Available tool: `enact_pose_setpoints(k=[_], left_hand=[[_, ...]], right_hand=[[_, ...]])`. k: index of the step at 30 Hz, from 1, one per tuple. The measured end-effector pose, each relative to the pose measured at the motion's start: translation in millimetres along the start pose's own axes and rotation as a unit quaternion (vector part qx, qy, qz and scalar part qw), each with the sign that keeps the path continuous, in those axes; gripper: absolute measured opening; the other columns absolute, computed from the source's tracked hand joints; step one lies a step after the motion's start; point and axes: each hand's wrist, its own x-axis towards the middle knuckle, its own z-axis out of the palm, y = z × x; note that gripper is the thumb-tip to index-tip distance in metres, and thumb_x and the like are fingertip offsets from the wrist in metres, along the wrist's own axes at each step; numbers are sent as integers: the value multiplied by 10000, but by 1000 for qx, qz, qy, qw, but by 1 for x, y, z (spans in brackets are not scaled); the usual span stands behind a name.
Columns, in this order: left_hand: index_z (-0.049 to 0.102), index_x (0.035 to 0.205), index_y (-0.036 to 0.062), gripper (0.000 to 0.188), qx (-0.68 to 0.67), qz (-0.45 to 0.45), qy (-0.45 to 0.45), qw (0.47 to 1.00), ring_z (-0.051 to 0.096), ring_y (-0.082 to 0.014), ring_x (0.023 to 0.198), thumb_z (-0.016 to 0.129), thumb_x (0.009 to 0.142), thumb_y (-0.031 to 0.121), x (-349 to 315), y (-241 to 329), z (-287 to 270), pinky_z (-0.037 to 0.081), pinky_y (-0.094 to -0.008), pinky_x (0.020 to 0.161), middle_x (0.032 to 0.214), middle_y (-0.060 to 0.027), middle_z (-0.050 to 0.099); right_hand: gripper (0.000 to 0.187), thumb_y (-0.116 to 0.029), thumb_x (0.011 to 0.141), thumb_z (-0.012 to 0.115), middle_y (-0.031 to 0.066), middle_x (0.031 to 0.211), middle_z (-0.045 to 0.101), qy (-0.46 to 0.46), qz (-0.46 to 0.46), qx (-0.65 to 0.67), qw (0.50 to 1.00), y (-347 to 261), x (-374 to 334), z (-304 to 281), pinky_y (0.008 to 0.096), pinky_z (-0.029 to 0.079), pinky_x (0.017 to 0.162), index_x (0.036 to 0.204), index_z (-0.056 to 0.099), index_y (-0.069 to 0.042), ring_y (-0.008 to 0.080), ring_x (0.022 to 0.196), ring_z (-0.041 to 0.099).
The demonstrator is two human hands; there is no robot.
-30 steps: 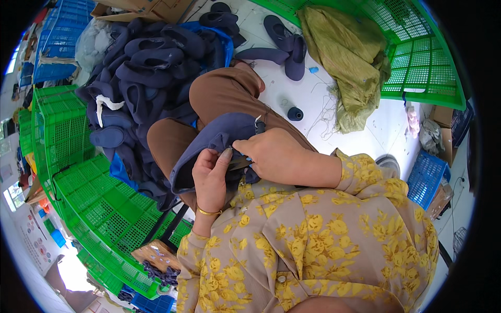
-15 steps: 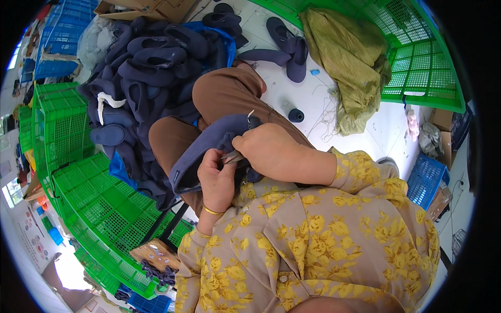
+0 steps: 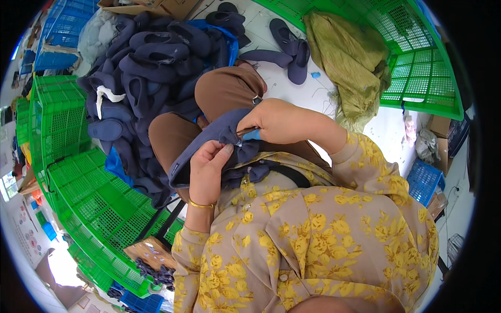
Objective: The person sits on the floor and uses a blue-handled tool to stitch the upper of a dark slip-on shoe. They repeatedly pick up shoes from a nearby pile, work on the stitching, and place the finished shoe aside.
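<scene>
A navy fabric shoe lies across my lap, its sole edge toward my left knee. My left hand pinches the shoe's opening edge between thumb and fingers. Just to its right, my right hand is closed around small metal thread snips, whose blades point at the fabric by my left fingertips. A bit of blue shows at the right fingers; I cannot tell what it is. Most of the snips is hidden by the hand.
A large heap of navy shoes lies at the far left beside green crates. Several loose shoes and an olive cloth sack lie on the floor ahead. Another green crate stands at the right.
My right hand has moved slightly up and right, and the snips now point differently near the shoe edge. My left hand still pinches the shoe, shifted a little left. The dark thread spool is now hidden.
</scene>
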Motion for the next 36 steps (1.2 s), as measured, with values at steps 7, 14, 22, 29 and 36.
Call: enact_pose_setpoints(k=[7,14,22,29,36], left_hand=[[630,913,9,77,3,12,4,1000,491,-34,741,642,911,84,0,0,2,394,-186,663,813,37,578],[630,855,49,91,-19,-36,6,999,451,-61,713,613,912,119,4,-1,-2,350,-206,656,782,40,547],[624,866,54,77,-121,-55,-55,990,446,-56,722,588,928,80,7,-11,-10,359,-210,666,786,48,550],[637,877,47,64,-124,-61,-17,990,455,-60,712,614,925,81,9,-16,-13,371,-210,653,788,40,562],[666,865,35,102,-132,-32,-7,991,439,-37,641,653,914,123,8,-22,-12,327,-192,578,738,45,560]], right_hand=[[205,-56,833,615,122,910,703,-12,-29,45,999,10,5,1,338,492,748,1022,693,-60,270,823,661],[162,-71,886,646,53,866,689,-67,9,195,978,11,9,-5,265,467,760,1021,669,16,101,799,577],[159,-96,901,637,57,845,671,-69,-5,239,969,17,14,4,263,462,749,1013,657,16,103,785,563],[177,-145,885,609,184,879,672,51,-10,-23,998,-7,7,18,414,493,716,1000,597,-11,360,840,644],[383,-45,769,572,214,830,672,58,110,-106,987,-45,9,25,507,491,683,1132,450,-46,427,769,643]])
